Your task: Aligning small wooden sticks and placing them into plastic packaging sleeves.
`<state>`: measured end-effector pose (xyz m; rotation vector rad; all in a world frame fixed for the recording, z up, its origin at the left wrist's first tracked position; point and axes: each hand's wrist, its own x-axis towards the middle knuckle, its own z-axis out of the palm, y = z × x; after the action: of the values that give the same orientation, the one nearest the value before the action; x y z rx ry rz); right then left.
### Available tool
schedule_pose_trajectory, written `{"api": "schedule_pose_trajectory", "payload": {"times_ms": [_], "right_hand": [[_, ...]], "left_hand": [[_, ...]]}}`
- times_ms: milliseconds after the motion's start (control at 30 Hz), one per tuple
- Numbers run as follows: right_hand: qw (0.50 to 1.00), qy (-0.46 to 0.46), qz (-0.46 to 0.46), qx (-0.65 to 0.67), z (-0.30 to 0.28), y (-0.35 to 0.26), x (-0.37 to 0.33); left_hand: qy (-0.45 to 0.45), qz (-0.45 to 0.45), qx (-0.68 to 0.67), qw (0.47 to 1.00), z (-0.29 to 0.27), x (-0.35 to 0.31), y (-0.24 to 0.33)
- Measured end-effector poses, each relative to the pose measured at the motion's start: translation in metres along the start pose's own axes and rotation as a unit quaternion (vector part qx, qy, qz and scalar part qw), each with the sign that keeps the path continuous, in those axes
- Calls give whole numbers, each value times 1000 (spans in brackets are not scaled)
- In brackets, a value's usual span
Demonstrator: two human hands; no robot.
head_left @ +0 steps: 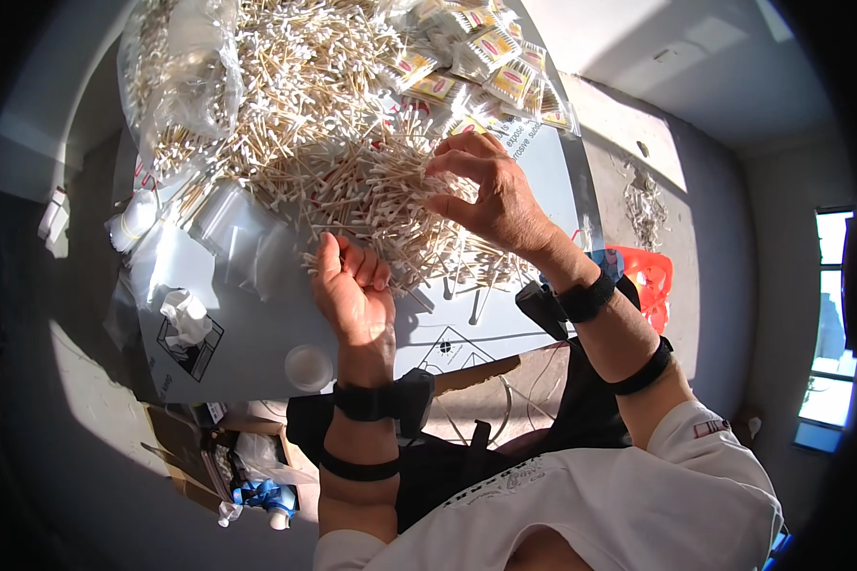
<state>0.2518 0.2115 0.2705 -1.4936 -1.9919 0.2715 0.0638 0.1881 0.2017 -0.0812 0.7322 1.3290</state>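
Observation:
A large heap of cotton swabs (pixel 305 67) with wooden sticks and white tips covers the far part of the grey table (pixel 257 357). My left hand (pixel 354 295) is at the heap's near edge, its fingers curled inward; a few white swab tips poke out beside them, though most of what it grips is hidden. Over the right side of the nearer loose swabs (pixel 381 195) is my right hand (pixel 490 190). Its thumb and fingers are apart, with nothing plainly held between them.
Filled clear packets (pixel 490 52) with yellow labels lie at the far right. Clear plastic bags (pixel 243 233) and a crumpled white tissue (pixel 187 317) are on the left. A round white lid or cup (pixel 308 367) sits by the near edge. Below stands an open cardboard box (pixel 186 447).

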Motion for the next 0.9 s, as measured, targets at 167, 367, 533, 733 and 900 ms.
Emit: {"api": "schedule_pose_trajectory", "payload": {"times_ms": [167,367,533,733,900], "right_hand": [[999,17,39,14,0,-1,6],[999,-21,24,29,9,-7,6],[992,-70,-6,106,12,-12,4],[995,-1,67,79,7,-6,17],[996,-87,-29,-6,21,2,69]], "left_hand": [[-9,1,-1,1000,-1,1,0],[-4,-1,-2,1000,0,1,0],[-11,-16,-8,1000,2,1,2],[18,-5,-7,1000,5,-1,3],[19,-24,-20,999,10,-5,3]]}}
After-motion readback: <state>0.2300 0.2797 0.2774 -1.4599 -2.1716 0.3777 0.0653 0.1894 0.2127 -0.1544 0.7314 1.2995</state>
